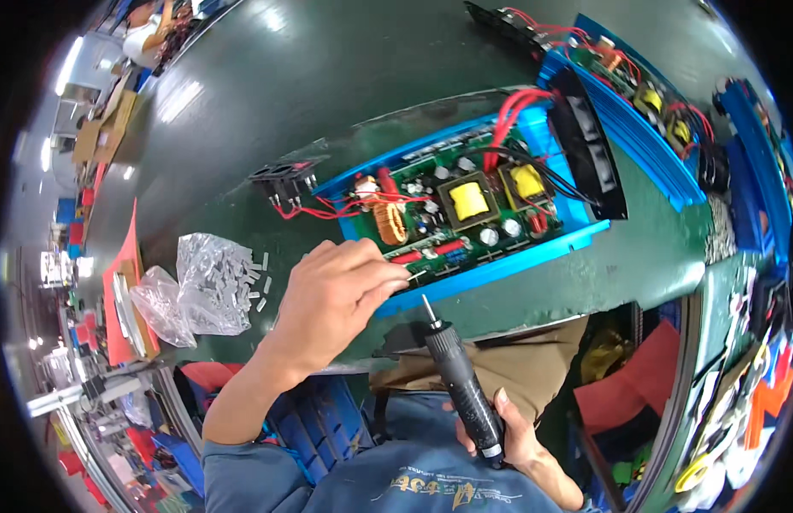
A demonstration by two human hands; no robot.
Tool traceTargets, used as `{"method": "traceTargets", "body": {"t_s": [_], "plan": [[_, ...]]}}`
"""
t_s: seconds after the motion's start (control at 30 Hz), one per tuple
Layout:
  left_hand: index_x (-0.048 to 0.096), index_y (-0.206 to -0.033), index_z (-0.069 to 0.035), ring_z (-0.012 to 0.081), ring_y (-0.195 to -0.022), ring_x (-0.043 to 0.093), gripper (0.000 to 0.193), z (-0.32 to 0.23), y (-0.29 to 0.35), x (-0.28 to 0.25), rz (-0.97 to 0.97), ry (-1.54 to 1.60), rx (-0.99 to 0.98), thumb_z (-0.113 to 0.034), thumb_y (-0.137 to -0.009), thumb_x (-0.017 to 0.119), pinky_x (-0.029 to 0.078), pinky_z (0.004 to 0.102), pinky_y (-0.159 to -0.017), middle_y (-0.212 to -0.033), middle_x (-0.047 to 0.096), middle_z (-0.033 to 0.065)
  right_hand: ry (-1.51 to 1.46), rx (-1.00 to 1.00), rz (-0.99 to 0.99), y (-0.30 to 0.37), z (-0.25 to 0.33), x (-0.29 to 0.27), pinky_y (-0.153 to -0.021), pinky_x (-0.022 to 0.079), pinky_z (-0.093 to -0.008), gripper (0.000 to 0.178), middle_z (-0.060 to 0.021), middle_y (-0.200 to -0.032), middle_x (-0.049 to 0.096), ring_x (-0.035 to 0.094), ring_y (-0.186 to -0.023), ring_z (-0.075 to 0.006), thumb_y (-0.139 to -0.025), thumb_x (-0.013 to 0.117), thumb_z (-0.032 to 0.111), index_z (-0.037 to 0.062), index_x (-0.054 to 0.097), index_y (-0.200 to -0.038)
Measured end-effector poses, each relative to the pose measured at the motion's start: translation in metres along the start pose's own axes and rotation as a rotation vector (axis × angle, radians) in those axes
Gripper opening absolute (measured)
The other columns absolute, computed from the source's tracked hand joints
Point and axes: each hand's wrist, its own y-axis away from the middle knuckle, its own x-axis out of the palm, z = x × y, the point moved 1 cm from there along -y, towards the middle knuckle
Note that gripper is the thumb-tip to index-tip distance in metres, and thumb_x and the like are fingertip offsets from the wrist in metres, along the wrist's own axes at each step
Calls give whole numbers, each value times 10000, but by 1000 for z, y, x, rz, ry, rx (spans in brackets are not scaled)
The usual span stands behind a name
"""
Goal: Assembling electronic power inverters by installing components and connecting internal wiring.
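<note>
A blue metal housing (508, 258) with its top side uncovered lies on the table, a green circuit board (422, 231) inside it. The board carries yellow-wrapped transformers (469, 201) and a copper coil (390, 224). Over the housing's near left edge, my left hand (332, 286) is closed in a pinch on a small thin pale piece (417, 275); its exact kind is too small to make out. My right hand (518, 432) wraps round the lower end of a black electric screwdriver (461, 385). The bit points up and away, just short of the housing's near wall.
Left of the housing sits a clear plastic bag (213, 282) of small grey pieces, several loose beside it. Black sockets (285, 181) and a black end panel (591, 145) hang on wires at the housing's ends. More blue housings (645, 141) stand at the right.
</note>
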Motion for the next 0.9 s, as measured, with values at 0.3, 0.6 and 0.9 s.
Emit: {"method": "traceTargets", "body": {"t_s": [0.3, 0.6, 0.9], "plan": [[777, -932, -101, 209, -705, 529, 132, 16, -3, -2, 5, 114, -7, -81, -801, 781, 431, 336, -672, -827, 644, 19, 83, 64, -89, -1, 1, 5, -634, 460, -268, 1001, -125, -797, 638, 587, -653, -154, -972, 228, 775, -90, 450, -1422], [747, -979, -71, 255, -770, 542, 166, 18, -3, -2, 64, 171, -6, -55, -815, 732, 426, 360, -714, -834, 599, 52, 217, -27, -168, 0, 3, 15, -643, 418, -250, 909, -60, -793, 629, 546, -675, -109, -1002, 197, 737, -23, 486, -1409], [670, -1108, 49, 356, -999, 606, 358, 0, 7, -12, 116, 168, 33, 41, -755, 610, 467, 475, -961, -989, 598, 146, 297, 17, -252, -1, 0, 18, -614, 387, -267, 1051, -78, -758, 624, 547, -653, -133, -940, 168, 822, -79, 487, -1378]]}}
